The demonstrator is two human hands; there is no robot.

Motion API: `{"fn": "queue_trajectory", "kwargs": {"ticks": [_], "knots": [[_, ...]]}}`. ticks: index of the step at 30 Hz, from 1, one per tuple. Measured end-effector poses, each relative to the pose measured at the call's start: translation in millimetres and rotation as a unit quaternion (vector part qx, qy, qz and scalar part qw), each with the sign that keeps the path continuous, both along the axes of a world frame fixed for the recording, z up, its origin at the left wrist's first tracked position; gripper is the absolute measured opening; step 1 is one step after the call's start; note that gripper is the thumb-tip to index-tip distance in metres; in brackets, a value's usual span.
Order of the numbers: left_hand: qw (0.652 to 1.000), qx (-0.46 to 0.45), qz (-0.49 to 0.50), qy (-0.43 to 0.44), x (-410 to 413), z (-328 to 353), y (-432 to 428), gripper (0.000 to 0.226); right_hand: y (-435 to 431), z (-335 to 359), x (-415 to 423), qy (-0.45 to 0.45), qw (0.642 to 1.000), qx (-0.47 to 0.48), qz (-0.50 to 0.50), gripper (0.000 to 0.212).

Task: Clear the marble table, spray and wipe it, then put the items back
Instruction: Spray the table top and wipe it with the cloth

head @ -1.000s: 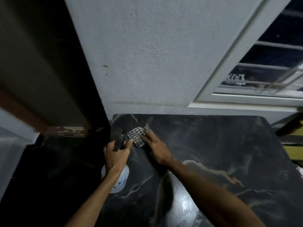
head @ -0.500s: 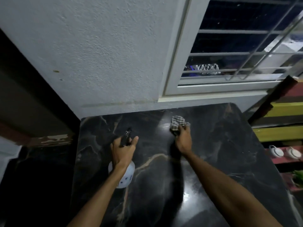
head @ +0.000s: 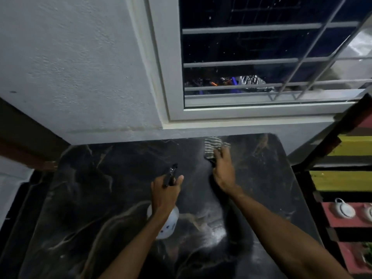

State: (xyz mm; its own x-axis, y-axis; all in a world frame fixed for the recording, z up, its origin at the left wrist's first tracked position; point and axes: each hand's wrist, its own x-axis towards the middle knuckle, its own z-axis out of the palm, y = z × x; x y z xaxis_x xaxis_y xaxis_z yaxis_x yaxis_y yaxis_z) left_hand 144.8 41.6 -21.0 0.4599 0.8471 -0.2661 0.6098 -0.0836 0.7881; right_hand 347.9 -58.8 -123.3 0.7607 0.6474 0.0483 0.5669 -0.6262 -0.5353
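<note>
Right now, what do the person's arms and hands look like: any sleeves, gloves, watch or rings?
Both forearms are bare as far as the frame shows. The left hand and right hand wear no gloves; no watch, bracelet or ring is visible in the dim, blurred picture.

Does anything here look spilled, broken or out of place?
Nothing stands out. The marble table is bare and shiny, the left hand holds a spray bottle, and the right hand presses a checked cloth near the back edge.
</note>
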Motion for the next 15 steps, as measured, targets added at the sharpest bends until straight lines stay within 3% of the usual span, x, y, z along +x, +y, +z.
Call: {"fn": "queue_trajectory", "kwargs": {"ticks": [2, 5, 9, 10, 11, 13, 15], "knots": [[1.000, 0.005, 0.030, -0.003, 1.1, 0.2, -3.1, 0.042, 36.8, 7.5, -1.2, 0.019, 0.996, 0.001, 0.083, 0.066], [0.996, 0.026, 0.079, -0.012, 5.5, 1.4, 0.5, 0.037, 84.5, 23.6, -7.2, 0.071, 0.996, 0.000, 0.051, 0.065], [0.995, 0.058, 0.083, -0.016, 14.0, 9.2, 3.0, 0.038, 68.2, 19.9, -41.0, 0.031, 0.949, 0.021, 0.312, 0.049], [0.995, 0.057, 0.076, -0.021, 19.3, 9.2, 1.4, 0.036, 51.2, 15.6, -24.4, 0.014, 0.950, 0.036, 0.311, 0.054], [0.995, 0.055, 0.072, -0.027, 23.8, 10.0, -0.6, 0.035, 37.2, 12.2, 0.3, 0.007, 0.964, 0.045, 0.263, 0.061], [0.996, 0.049, 0.070, -0.035, 36.7, 9.3, -6.0, 0.035, 6.2, 5.3, 61.5, 0.018, 0.996, 0.052, 0.070, 0.060], [0.996, 0.045, 0.061, -0.034, 50.4, 7.6, -10.9, 0.032, -18.6, 7.8, 94.9, 0.050, 0.994, 0.051, -0.078, 0.050]]}}
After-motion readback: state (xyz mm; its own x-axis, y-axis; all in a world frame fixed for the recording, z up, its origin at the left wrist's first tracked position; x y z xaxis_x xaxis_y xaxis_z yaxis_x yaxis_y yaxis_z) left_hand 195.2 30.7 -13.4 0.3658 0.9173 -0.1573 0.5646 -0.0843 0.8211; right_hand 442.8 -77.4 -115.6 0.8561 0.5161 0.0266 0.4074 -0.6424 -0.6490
